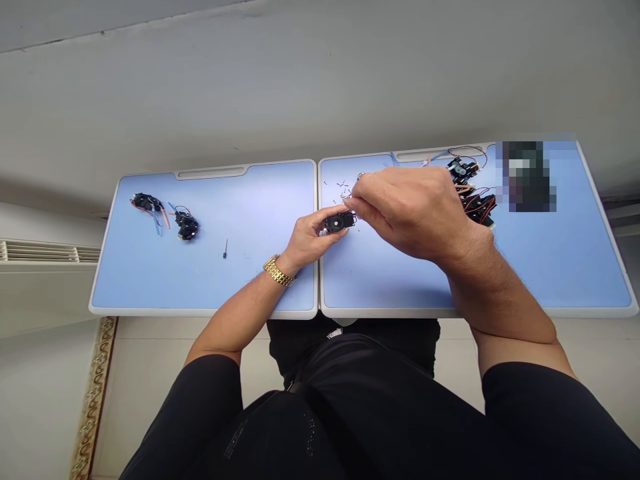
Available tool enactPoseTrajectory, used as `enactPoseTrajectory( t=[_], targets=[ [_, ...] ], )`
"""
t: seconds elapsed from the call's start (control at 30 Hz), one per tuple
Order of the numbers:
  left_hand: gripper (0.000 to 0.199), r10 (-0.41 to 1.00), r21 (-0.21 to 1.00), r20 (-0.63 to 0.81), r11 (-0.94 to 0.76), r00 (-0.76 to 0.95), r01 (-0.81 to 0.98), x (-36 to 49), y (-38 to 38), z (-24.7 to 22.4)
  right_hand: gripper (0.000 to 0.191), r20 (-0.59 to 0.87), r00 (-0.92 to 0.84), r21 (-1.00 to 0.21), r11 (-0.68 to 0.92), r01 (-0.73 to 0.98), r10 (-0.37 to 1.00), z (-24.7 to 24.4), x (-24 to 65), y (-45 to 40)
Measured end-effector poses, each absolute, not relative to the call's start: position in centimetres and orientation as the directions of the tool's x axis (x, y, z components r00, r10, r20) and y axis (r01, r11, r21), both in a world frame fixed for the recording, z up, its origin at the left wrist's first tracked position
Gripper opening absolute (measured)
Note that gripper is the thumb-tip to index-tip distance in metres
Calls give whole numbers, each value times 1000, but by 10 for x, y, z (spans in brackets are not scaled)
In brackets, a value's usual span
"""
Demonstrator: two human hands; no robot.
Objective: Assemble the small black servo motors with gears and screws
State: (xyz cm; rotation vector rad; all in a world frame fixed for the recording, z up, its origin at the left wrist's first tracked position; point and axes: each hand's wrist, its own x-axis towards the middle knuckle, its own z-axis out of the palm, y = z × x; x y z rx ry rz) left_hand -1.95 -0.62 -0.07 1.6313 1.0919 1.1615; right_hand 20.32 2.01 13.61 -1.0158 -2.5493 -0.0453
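Blue-topped table [260, 200] in two halves, seam [318, 280] as landmark. Dark shirt [360, 407] below it, pale chest marks too small to read. Right arm reaches up from lower right, forearm angled inward; right hand [415, 210] right of seam, palm down, fingers curled closed, thumb and index pinched at the black unit; what they pinch is mostly hidden. Left arm slants up from lower left, gold watch [279, 270] on the wrist; left hand [313, 237] crosses the seam, thumb and fingers clamped round the black unit [339, 222], which sits just right of seam. Pixelated dark object [527, 177] far right of seam. Wired black assemblies [463, 170] nearer on that side, two more black parts [188, 225] well left. Slim tool [225, 249] left of seam; tiny screws [343, 187] scattered just right
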Motion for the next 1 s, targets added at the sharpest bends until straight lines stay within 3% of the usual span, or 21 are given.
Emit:
enactPoseTrajectory(
  t=[0.23,0.43,0.67,0.83,1.0],
  targets=[
    [35,960,937,215,-255,179,239,-19,-6,1,33,288,-716,-39,755,655,636,138,198,12],
    [39,962,953,182,-224,205,203,-16,-5,-5,20,193,-727,-40,746,665,659,134,192,7],
    [42,961,958,163,-208,224,195,-15,-8,-5,32,113,-765,-15,771,637,634,142,191,4],
    [40,953,942,175,-235,248,239,-14,-10,-6,29,147,-776,-33,787,616,613,143,192,1],
    [39,949,936,184,-249,257,248,-14,-11,-8,21,175,-686,-32,700,714,707,138,192,6]
  ],
)
